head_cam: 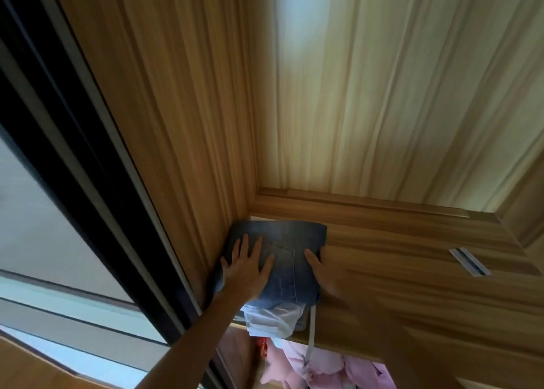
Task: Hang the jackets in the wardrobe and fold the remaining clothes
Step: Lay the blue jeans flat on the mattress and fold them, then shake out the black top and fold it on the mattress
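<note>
**Folded jeans pressed into wardrobe corner**

A person's left hand [245, 270] lies flat on a square-folded pair of faded blue jeans [282, 238]. Its fingers [244, 245] are straight and spread over the denim, and a stitched seam curves just right of them. The right hand [329, 279] meets the stack's right edge with the thumb [311, 257] laid along the top. Its other fingers blur into the wood grain, so whether they grip cannot be told.

The jeans sit on a wood-grain wardrobe shelf [412, 270], tucked into its corner. The side wall [176, 153] rises against the denim just left of the left fingers. The pale, streaked back panel [382, 108] stands beyond the fingertips, with a raised wooden strip along its foot. Right of the right hand the smooth board stretches wide, and a small white strip [469, 261] lies well apart.

Beneath the jeans, nearer the wrists, a crumpled white layer [273, 319], cloth or thin plastic, pokes out over the shelf's front edge. A flat grey strap [312, 332] hangs down beside it. Under the forearms, pink garments [318, 365] lie in the compartment below. Far left of the left hand runs a black door frame [73, 153].
</note>
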Available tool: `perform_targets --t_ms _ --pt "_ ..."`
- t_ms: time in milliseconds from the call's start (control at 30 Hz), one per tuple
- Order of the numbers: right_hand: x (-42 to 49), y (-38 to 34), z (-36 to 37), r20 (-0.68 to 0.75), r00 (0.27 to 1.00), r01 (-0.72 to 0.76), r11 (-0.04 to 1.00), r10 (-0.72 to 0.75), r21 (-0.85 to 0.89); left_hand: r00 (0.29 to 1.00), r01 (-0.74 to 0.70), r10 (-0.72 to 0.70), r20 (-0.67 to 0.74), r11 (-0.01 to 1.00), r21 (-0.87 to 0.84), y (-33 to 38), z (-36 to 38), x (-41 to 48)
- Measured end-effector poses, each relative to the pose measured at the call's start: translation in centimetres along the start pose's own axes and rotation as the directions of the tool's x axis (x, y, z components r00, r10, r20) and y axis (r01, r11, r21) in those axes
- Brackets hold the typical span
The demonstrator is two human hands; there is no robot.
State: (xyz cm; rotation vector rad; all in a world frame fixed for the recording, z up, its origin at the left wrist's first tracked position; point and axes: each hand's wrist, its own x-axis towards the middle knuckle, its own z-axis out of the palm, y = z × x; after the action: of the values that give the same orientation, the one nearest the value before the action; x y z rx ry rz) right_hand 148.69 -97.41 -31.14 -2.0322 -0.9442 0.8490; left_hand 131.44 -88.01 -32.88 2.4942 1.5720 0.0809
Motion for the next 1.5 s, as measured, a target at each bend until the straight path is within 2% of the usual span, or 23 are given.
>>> perform_targets --t_ms 67,167,300,400,433,533,633,767,1000,1100,1233,1367,1500 --pt "-1.5 -0.2 -0.3 -0.079 0.995 0.053 0.995 -0.059 -0.081 1.0 0.007 -0.006 -0.024 1.0 0.028 0.2 -0.3 -1.1" --pt "-3.6 -0.1 -0.9 -0.116 0.983 0.114 0.973 -0.139 -0.2 0.998 -0.005 0.006 -0.06 1.0 0.021 0.3 -1.1 -3.5" --pt "-6.7 -0.5 -1.0 -0.151 0.956 0.158 0.875 -0.252 -0.458 0.998 -0.001 -0.008 -0.059 0.989 -0.146 -0.1 -2.1 -8.3" --pt "-9.7 -1.7 0.0 -0.103 0.895 0.324 0.79 -0.435 -0.52 0.996 -0.006 -0.016 -0.09 0.972 -0.235 -0.8 -3.4 -12.4" --pt "-10.8 -2.1 0.6 -0.065 0.882 0.372 0.774 -0.468 -0.513 0.996 0.008 -0.029 -0.086 0.972 -0.236 -1.1 -3.8 -13.7" --pt "-13.8 -3.0 3.1 0.107 0.901 0.42 0.781 -0.421 -0.463 0.995 0.081 -0.092 -0.046 0.976 -0.203 -2.9 -5.0 -17.7" --pt "-16.1 -3.6 6.3 0.274 0.877 0.479 0.759 -0.394 -0.441 0.989 0.136 -0.143 -0.023 0.973 -0.188 -5.4 -5.7 -21.0" --pt "-19.3 -5.6 9.7 0.39 0.847 0.516 0.731 -0.36 -0.447 0.981 0.191 -0.193 0.001 0.969 -0.157 -10.2 -6.4 -25.0" --pt "-25.4 -10.1 18.7 0.601 0.724 0.648 0.634 -0.34 -0.422 0.928 0.368 -0.373 0.01 0.909 -0.196 -20.6 -7.5 -33.8" --pt "-28.9 -12.3 23.8 0.657 0.667 0.701 0.595 -0.351 -0.394 0.882 0.469 -0.469 0.053 0.86 -0.199 -25.8 -8.3 -38.2" --pt "-34.1 -14.8 30.9 0.723 0.579 0.78 0.514 -0.377 -0.356 0.778 0.627 -0.623 0.078 0.765 -0.147 -32.6 -9.5 -44.2" --pt "-39.6 -17.3 38.0 0.775 0.49 0.842 0.449 -0.4 -0.3 0.734 0.673 -0.675 0.073 0.711 -0.202 -38.4 -10.1 -51.0" --pt "-44.6 -19.4 44.8 0.827 0.399 0.889 0.388 -0.396 -0.244 0.639 0.754 -0.766 0.065 0.609 -0.246 -44.1 -10.4 -57.6"
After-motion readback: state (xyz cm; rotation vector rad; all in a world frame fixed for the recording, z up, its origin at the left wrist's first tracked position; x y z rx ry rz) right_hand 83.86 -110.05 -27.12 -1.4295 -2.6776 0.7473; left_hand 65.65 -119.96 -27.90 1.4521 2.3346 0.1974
